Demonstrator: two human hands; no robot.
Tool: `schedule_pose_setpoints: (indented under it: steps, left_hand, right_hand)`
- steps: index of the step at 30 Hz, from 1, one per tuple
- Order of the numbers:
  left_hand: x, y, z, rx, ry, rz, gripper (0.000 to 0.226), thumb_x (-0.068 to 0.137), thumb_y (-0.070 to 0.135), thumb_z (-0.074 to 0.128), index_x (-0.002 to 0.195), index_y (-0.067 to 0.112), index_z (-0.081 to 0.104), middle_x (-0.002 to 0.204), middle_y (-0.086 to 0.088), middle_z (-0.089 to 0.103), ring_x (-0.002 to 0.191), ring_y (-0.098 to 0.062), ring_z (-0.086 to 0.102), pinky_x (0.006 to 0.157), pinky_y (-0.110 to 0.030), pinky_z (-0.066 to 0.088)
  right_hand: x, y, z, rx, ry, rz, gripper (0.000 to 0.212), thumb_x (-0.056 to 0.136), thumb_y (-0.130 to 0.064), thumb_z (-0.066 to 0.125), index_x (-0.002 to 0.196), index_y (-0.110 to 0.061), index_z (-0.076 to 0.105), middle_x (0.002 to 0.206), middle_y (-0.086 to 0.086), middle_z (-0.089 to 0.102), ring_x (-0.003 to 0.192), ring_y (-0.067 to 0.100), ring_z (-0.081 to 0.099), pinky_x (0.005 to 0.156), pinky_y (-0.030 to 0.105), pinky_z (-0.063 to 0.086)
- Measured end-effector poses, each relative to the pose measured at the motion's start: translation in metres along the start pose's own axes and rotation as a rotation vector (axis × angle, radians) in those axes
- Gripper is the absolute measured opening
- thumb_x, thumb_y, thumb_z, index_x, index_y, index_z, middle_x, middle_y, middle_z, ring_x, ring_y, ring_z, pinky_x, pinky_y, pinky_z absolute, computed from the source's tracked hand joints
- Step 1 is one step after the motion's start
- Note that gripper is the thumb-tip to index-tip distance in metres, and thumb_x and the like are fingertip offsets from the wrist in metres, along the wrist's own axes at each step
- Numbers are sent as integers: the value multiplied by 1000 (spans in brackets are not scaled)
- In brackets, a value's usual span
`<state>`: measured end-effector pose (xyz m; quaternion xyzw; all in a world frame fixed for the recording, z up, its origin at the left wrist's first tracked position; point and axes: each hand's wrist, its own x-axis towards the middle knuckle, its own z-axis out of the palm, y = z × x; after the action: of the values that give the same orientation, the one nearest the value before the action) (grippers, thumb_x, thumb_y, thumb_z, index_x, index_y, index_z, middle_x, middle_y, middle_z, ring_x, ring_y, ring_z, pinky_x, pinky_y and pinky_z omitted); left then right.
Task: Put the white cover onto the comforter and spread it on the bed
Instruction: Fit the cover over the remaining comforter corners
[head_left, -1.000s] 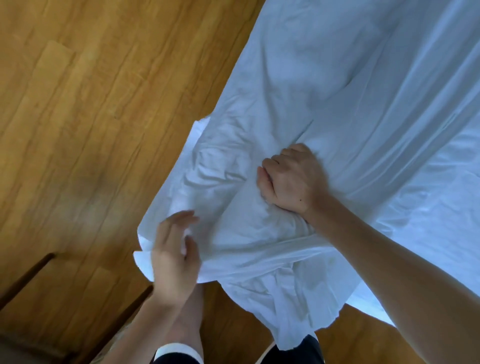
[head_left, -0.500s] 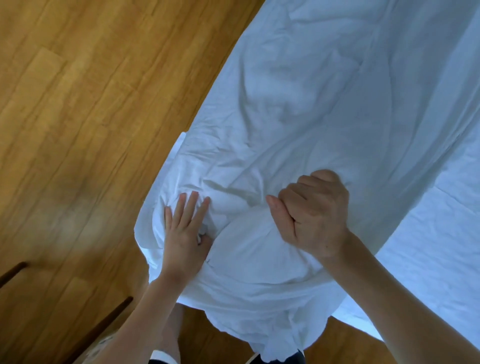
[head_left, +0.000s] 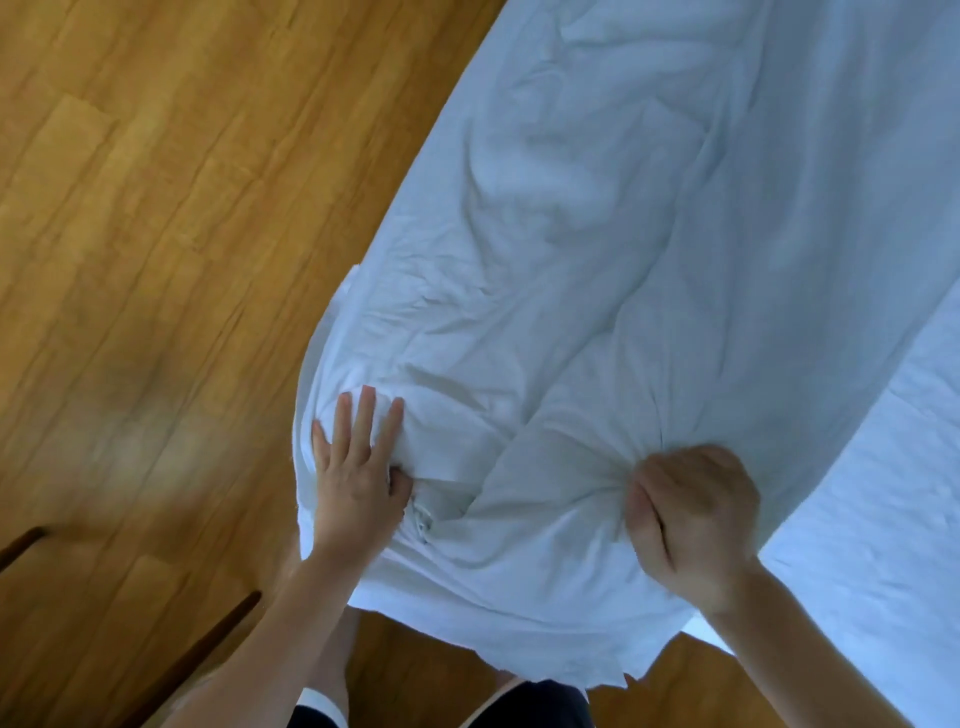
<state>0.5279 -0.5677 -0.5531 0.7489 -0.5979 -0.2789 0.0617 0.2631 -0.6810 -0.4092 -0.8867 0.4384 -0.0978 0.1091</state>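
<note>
The white cover (head_left: 597, 260), bulky with what seems to be the comforter inside, stretches from the top right down to its crumpled near end in front of me. My left hand (head_left: 358, 467) lies on the left corner of that end with fingers straight and the thumb pressed into a fold. My right hand (head_left: 691, 514) is a fist gripping a bunch of the cover at the right side, with creases radiating from it. The comforter itself is hidden under the fabric.
The bed's white sheet (head_left: 893, 509) shows at the right, under the cover. Wooden floor (head_left: 156, 234) fills the left half. Dark wooden furniture legs (head_left: 197, 654) stand at the lower left. My legs and dark shorts (head_left: 535, 706) are at the bottom edge.
My left hand moved up from the cover's hanging edge and laid flat on the corner. My right hand, still gripping fabric, pulled right and toward me, drawing the cover taut.
</note>
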Motion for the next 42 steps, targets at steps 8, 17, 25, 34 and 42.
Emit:
schedule_pose_setpoints:
  steps: [8,17,25,34,42]
  left_hand:
    - [-4,-1,10,82,57,30,65,93,32,31,154,17,16,161,-14,11,149,-34,1,115,-60,6]
    - [-3,-1,12,112,137,63,61,92,25,30,151,13,22,157,-19,19,149,-31,-6,117,-52,-3]
    - [-2,11,14,54,88,-19,71,90,16,51,152,14,18,159,-17,12,149,-31,-8,117,-49,-8]
    - [-5,6,0,25,-23,-71,111,70,-8,69,155,25,6,163,-6,-4,150,-28,-10,120,-49,-3]
    - [-5,-4,2,168,30,21,120,60,14,85,155,19,11,162,-13,2,149,-34,-4,118,-52,-4]
  right_hand:
    - [110,-21,45,-172,-599,-352,47,86,-45,27,79,-17,64,79,7,64,76,28,60,65,32,41]
    - [122,-21,71,-234,-1276,-161,78,82,-82,30,133,-26,46,138,5,52,124,30,49,100,39,38]
    - [95,-23,44,-155,-1086,-86,65,83,-75,44,106,-17,62,99,7,68,92,27,64,75,34,43]
    - [104,-39,-37,-64,-15,-157,59,85,-53,61,45,-13,43,36,2,38,35,22,40,46,25,36]
    - [47,-23,-29,-31,126,-70,52,93,-35,46,49,-9,49,45,3,41,40,24,40,49,30,29]
